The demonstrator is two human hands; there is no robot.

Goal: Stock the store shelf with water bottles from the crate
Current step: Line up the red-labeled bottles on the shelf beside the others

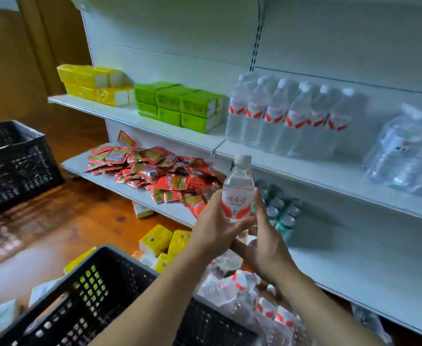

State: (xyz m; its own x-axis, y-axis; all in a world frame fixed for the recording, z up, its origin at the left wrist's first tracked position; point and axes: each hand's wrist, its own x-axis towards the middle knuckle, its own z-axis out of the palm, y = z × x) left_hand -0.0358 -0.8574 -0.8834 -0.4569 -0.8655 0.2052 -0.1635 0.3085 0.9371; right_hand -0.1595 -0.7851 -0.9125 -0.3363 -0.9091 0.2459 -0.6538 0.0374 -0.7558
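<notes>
A small water bottle (238,188) with a white cap and a red-and-white label stands upright in the air in front of the shelves. My left hand (213,228) grips its lower part from the left, and my right hand (263,236) holds it from the right and below. Below my arms is the black plastic crate (97,290), with several wrapped water bottles (252,298) at its right side. A row of the same bottles (287,118) stands on the upper white shelf (305,168).
Yellow packs (92,83) and green packs (180,103) fill the upper shelf's left. Red sachets (152,171) are heaped on the lower shelf, green-capped bottles (280,211) behind. A wrapped bottle pack (409,151) sits at the right. A second black crate (12,163) stands on the wooden floor.
</notes>
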